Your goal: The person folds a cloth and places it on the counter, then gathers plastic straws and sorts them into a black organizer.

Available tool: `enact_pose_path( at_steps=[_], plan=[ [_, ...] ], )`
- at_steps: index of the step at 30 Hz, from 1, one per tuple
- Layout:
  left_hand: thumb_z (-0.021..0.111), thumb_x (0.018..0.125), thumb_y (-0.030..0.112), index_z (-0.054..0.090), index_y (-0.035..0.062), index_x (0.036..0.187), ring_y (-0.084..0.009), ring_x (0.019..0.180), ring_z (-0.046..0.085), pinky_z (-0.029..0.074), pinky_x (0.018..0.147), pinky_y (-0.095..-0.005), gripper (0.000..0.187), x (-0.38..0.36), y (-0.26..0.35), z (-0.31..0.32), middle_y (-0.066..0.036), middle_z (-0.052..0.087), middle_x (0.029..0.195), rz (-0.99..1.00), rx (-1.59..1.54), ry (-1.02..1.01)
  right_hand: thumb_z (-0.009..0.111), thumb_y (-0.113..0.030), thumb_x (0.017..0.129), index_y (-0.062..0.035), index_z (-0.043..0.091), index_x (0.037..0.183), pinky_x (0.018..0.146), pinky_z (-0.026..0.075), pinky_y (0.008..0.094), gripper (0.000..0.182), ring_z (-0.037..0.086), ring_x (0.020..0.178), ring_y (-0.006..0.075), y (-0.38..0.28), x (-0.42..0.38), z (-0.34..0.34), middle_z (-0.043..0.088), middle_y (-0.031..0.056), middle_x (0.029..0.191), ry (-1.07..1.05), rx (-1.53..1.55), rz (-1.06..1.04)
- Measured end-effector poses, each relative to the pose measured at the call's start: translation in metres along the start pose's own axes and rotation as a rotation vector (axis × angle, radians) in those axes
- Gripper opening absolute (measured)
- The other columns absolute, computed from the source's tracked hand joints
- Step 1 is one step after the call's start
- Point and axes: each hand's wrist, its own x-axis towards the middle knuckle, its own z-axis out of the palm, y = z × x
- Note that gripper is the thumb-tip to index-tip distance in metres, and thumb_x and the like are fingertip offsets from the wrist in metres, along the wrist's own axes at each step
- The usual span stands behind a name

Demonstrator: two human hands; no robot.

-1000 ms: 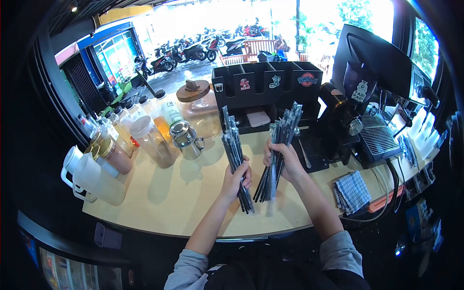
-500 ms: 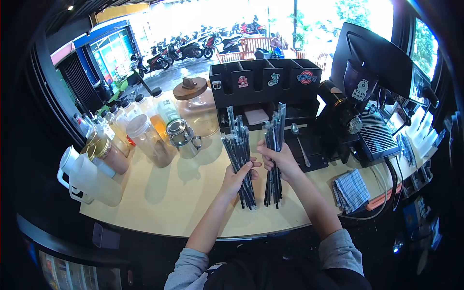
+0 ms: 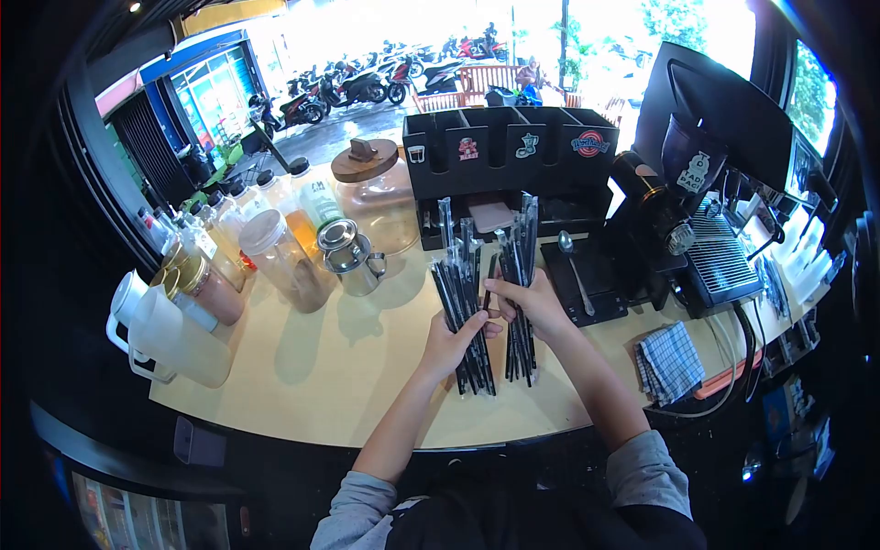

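Note:
My left hand [image 3: 451, 346] is closed around a bundle of black straws [image 3: 456, 286] in clear wrappers, held upright over the counter's front part. Beside it, my right hand [image 3: 539, 308] grips a second bundle of wrapped black straws [image 3: 521, 246]. One dark straw [image 3: 489, 280] stands apart in the gap between the bundles, with my right thumb at it and my left fingertips close to its lower end. The top ends of both bundles are uneven, some straws sticking up higher than others.
A black compartment organizer [image 3: 509, 151] stands behind the bundles. To the left are a metal cup [image 3: 353, 261], a wooden-lidded glass jar [image 3: 378, 206], bottles and pitchers [image 3: 179, 344]. A spoon [image 3: 580, 275], coffee grinder [image 3: 655, 206], machine [image 3: 724, 261] and checked cloth [image 3: 669, 360] are to the right.
My hands have come closer together, the left bundle shifting slightly right. A single straw now shows between the bundles at my right thumb. The view has turned slightly.

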Motion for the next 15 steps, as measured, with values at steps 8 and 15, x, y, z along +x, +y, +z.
enact_pose_path(
  at_steps=[8, 15],
  plan=[
    [0.050, 0.087, 0.010, 0.047, -0.0057, 0.107, -0.0244, 0.084, 0.062, 0.052, 0.076, -0.0349, 0.025, 0.005, -0.006, -0.007, -0.017, 0.059, 0.094, 0.013, -0.205, 0.113, 0.056, -0.015, 0.084, -0.0032, 0.051, 0.075, 0.061, 0.045, 0.0258, 0.015, 0.052, 0.061, 0.0096, 0.010, 0.017, -0.011, 0.051, 0.0019, 0.063, 0.123, 0.023, -0.300],
    [0.050, 0.087, 0.012, 0.047, -0.0052, 0.107, -0.0218, 0.080, 0.062, 0.052, 0.074, -0.0326, 0.026, 0.002, 0.000, -0.005, -0.016, 0.059, 0.094, -0.014, -0.094, 0.107, 0.062, -0.010, 0.079, -0.0004, 0.054, 0.083, 0.044, 0.039, 0.0200, 0.013, 0.043, 0.044, 0.0050, -0.017, 0.006, 0.001, 0.045, -0.0024, 0.053, 0.208, -0.106, -0.294]
  ],
)
